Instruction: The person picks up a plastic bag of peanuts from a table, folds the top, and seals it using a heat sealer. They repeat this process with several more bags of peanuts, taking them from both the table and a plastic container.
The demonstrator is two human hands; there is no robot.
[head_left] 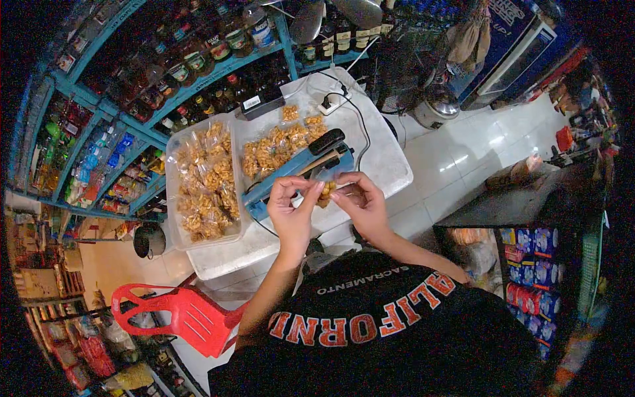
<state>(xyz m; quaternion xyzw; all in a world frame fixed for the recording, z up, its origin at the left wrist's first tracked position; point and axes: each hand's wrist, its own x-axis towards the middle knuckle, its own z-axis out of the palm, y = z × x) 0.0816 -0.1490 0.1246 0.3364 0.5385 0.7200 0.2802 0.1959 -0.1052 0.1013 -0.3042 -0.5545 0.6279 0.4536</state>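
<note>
Between my two hands is a small clear plastic bag of golden-brown snack pieces. My left hand pinches one side of its top, and my right hand pinches the other side. Just beyond them lies a blue heat sealer with a black-ended lever, partly hidden by my left hand. Several filled snack bags lie behind the sealer on the white table. To the left, a clear plastic bin holds many similar bags.
A power strip with plugged-in cords and a dark box sit at the table's far end. Blue shelves of bottles stand beyond. A red plastic chair is at the near left, and a dark counter at the right.
</note>
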